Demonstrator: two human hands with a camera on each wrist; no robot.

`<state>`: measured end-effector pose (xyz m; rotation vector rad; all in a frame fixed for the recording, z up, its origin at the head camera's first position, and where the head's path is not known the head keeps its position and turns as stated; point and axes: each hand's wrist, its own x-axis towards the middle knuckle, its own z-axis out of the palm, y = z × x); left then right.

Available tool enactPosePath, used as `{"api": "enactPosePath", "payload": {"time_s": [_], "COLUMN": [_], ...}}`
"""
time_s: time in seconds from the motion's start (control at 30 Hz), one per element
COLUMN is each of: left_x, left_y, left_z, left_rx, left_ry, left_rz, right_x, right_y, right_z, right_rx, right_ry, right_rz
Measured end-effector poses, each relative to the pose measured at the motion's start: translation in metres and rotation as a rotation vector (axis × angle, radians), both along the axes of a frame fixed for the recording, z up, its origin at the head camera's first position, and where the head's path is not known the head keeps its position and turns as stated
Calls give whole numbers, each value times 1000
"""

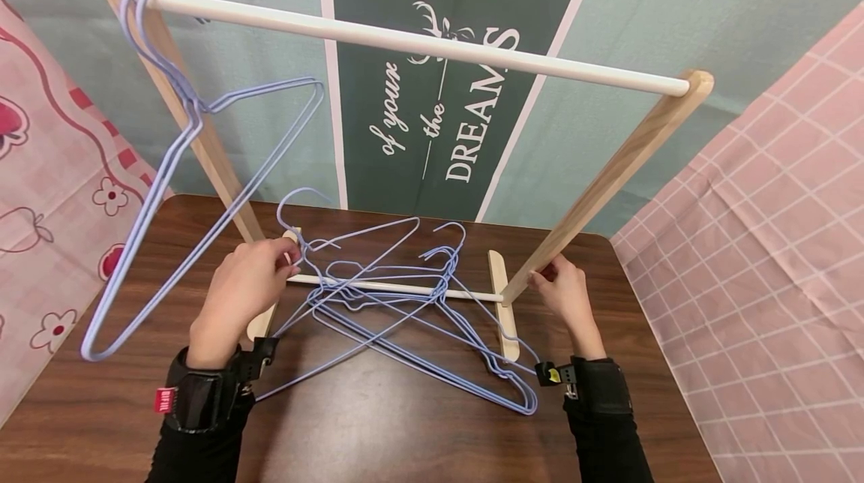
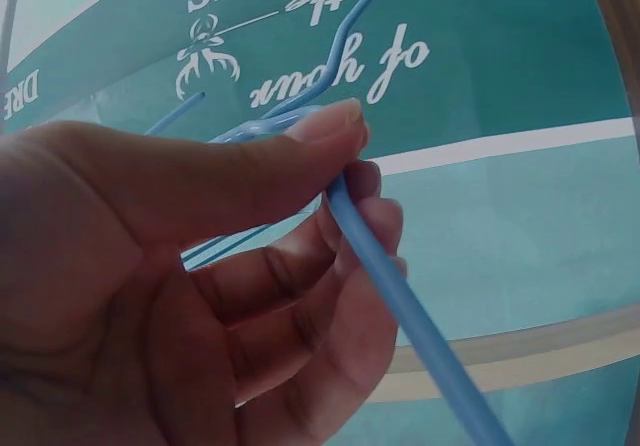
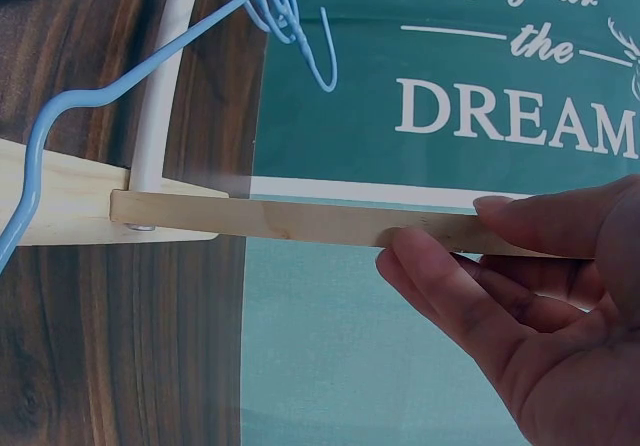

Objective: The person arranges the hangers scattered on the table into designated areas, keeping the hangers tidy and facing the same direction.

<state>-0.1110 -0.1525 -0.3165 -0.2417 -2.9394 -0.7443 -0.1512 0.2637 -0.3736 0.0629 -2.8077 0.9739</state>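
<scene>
A small clothes rack with a white top rail (image 1: 418, 40) and wooden legs stands on the dark wooden table (image 1: 378, 430). Two blue wire hangers (image 1: 196, 190) hang at the rail's left end. Several more blue hangers (image 1: 412, 310) lie tangled over the rack's base bar. My left hand (image 1: 246, 288) pinches the neck of one blue hanger (image 2: 400, 296) between thumb and fingers. My right hand (image 1: 563, 292) grips the rack's right wooden leg (image 3: 300, 221) near its foot, thumb on top and fingers beneath.
A teal banner with white lettering (image 1: 445, 115) hangs behind the rack. Pink patterned cloth (image 1: 47, 190) hangs on the left and pink checked cloth (image 1: 763, 258) on the right. The rack's wooden feet (image 1: 502, 303) rest on the table.
</scene>
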Motion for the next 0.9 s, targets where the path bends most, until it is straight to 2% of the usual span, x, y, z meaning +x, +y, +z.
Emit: {"api": "enactPosePath", "payload": {"time_s": [0.43,0.7,0.9], "left_x": [5,5,8], "left_y": [-2,-3,-4], "left_z": [16,24,33], "left_rx": [11,-9,11], "left_ry": [57,151,183], "left_rz": [34,47,57], "right_x": [-1,0,0], "right_y": [1,2,2], "right_z": [-1,-2,-2], "right_rx": [0,0,9], "right_ry": [12,10,26], "right_rz": [-6,-11,-2]}}
